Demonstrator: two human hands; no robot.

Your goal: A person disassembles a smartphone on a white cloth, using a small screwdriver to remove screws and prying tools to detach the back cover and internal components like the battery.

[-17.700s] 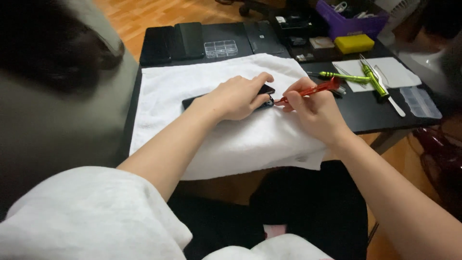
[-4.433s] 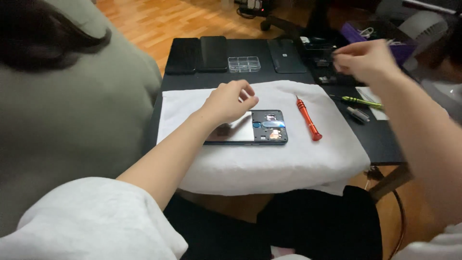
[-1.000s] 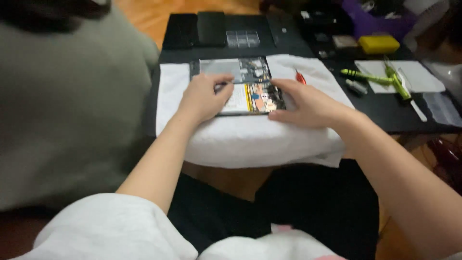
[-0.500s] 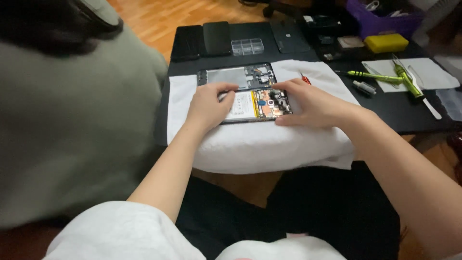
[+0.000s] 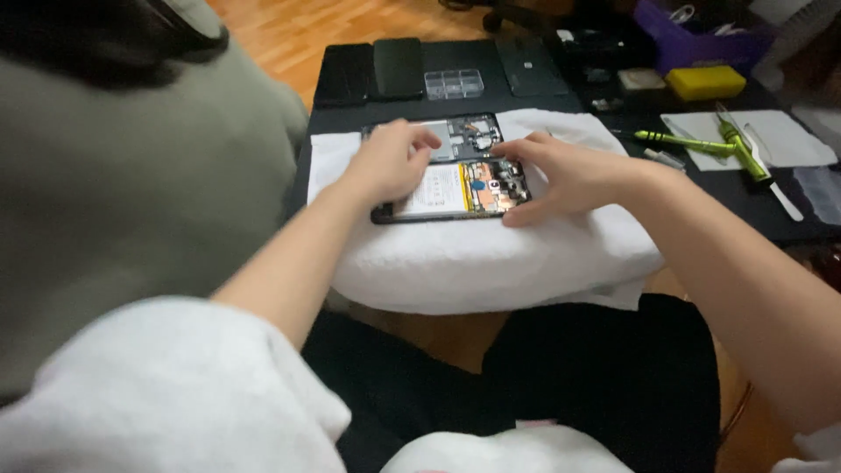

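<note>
An opened phone (image 5: 464,188) lies on a white towel (image 5: 491,254), its battery and circuit boards showing. Just behind it sits a grey inner frame or back part (image 5: 469,136). My left hand (image 5: 390,162) rests on the phone's left half, fingers curled over the upper edge toward the grey part. My right hand (image 5: 565,175) presses on the phone's right end, thumb at its lower corner and fingertips at the top edge. Both hands hold the phone between them.
Another person in a grey-green top (image 5: 131,175) fills the left side. On the black table (image 5: 526,88) behind lie dark phones (image 5: 399,66), a clear parts tray (image 5: 454,83), green screwdrivers (image 5: 692,140), a yellow box (image 5: 705,81), a purple bin (image 5: 701,39) and white paper (image 5: 780,140).
The red screwdriver has been put down and the phone opened. Over the last second both hands settled on the phone's two ends; the view shifted slightly.
</note>
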